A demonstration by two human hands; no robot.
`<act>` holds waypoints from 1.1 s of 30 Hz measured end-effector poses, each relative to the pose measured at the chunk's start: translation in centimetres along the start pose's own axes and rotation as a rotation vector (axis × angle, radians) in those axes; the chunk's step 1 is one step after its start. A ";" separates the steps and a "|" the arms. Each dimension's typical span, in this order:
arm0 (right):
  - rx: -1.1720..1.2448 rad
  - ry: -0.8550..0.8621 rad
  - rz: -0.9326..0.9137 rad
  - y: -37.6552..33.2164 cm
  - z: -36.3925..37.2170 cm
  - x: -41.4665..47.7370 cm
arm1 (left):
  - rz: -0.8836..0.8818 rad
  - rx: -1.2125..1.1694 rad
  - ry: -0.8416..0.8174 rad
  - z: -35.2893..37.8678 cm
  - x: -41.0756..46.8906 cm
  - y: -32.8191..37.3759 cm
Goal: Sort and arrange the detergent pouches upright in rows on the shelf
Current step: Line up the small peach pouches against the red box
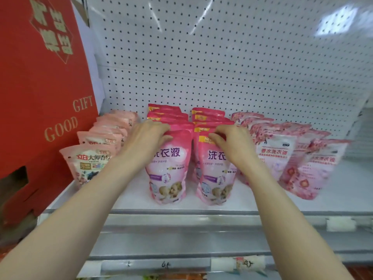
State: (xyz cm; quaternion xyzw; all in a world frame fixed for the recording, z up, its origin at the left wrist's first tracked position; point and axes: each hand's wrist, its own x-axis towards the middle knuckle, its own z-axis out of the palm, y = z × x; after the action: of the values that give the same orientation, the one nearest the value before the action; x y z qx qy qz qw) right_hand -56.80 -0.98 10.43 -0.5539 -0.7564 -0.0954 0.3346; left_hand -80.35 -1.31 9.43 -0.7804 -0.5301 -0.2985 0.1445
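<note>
Largely, upright rows are already formed on the shelf. Of the two pink front ones, the left pouch is gripped at its top by the left hand and the right pouch by the right hand, fingers curled. The floral rows lean unevenly, so straightening is judged still to do.

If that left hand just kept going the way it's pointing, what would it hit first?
The left hand grips the front pink pouch by its top. Pushed onward, it would probably meet the next pouch behind, though depth is unclear.
</note>
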 end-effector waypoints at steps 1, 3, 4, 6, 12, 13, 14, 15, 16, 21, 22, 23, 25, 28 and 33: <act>-0.007 0.001 -0.013 0.0 0.2 0.0 | 0.019 -0.008 -0.008 -0.1 0.1 -0.1; -0.012 -0.023 -0.039 0.1 0.2 0.2 | 0.066 -0.007 -0.020 -0.1 0.0 0.2; -0.006 -0.043 -0.040 0.3 0.0 0.3 | 0.075 0.000 -0.023 -0.1 0.0 0.3; 0.010 -0.050 -0.022 1.0 -0.5 0.9 | 0.043 0.002 -0.015 -0.4 0.1 0.4; 0.011 -0.140 0.021 3.9 -2.8 5.5 | -0.181 -0.322 0.032 -2.3 3.2 -2.5; 0.010 -0.250 0.047 4.1 -2.8 6.3 | -0.190 -0.288 -0.015 -2.6 3.8 -3.0; 0.013 -0.352 0.066 4.2 -2.6 6.9 | -0.196 -0.232 -0.098 -2.7 4.4 -3.4; 0.013 -0.420 0.072 4.3 -2.3 7.4 | -0.212 -0.179 -0.191 -2.6 4.7 -3.7; 0.010 -0.442 0.067 4.4 -1.9 7.8 | -0.237 -0.145 -0.276 -2.2 5.0 -3.9; 0.025 -0.389 0.050 5.3 -1.3 8.1 | -0.239 -0.142 -0.283 -1.6 5.0 -4.4; 0.032 -0.380 0.045 5.5 -1.3 8.1 | -0.236 -0.122 -0.271 -1.9 4.8 -4.4; 0.038 -0.376 0.041 5.6 -1.2 8.1 | -0.229 -0.129 -0.261 -2.0 4.7 -4.5; 0.048 -0.388 0.047 5.5 -1.2 8.0 | -0.222 -0.152 -0.265 -2.1 4.8 -4.8; 0.073 -0.326 0.040 4.9 -1.8 7.7 | -0.259 -0.181 -0.288 -2.1 4.7 -5.0; 0.236 -0.167 -0.034 2.1 -3.6 3.7 | -0.099 -0.348 -0.010 -3.4 3.4 -2.6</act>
State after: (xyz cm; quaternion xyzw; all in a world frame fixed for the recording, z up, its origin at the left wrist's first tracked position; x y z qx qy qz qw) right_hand -54.01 0.78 14.95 -0.5038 -0.7968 0.0351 0.3317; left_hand -82.92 0.42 13.93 -0.7679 -0.5089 -0.3888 -0.0104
